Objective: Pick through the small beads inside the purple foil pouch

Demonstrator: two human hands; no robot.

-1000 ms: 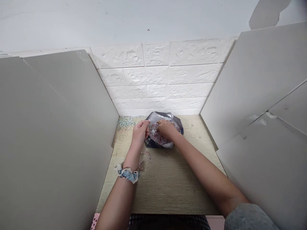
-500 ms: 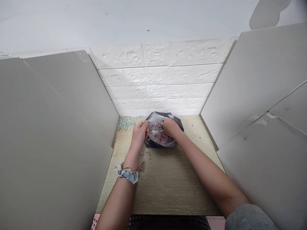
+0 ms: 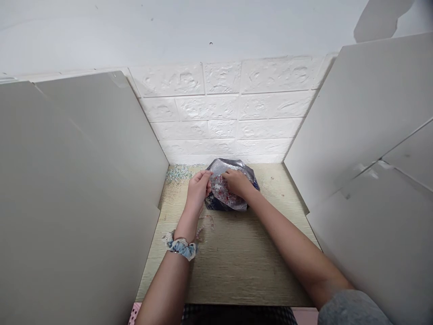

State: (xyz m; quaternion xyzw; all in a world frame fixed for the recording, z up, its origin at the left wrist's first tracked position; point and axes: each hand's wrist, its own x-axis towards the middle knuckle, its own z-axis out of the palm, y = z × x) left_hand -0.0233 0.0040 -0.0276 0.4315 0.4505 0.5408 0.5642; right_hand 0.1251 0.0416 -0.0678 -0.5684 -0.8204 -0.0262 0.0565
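Observation:
A silver-lined foil bag (image 3: pixel 233 163), dark on the outside, lies open near the back wall with many small red, pink and clear beads (image 3: pixel 221 192) in it. My left hand (image 3: pixel 199 187) is at the bag's left rim, thumb and forefinger pinched together; what lies between them is too small to make out. Over the beads is my right hand (image 3: pixel 237 181), its fingers bent and pressed together, their tips towards the left hand; anything in them is hidden. A curved strand of pale pink beads (image 3: pixel 212 221) rests on the table just right of my left forearm.
Loose green and clear beads (image 3: pixel 179 173) are scattered at the table's back left corner. Tall grey panels (image 3: pixel 84 180) flank the wooden table (image 3: pixel 250 262) on both sides, and a white brick-patterned wall (image 3: pixel 221 108) closes the back. A blue scrunchie (image 3: pixel 181 247) circles my left wrist.
My right hand has shifted slightly left across the bag, closer to my left hand. The bag's front edge has moved a little, while my left hand stays nearly in place.

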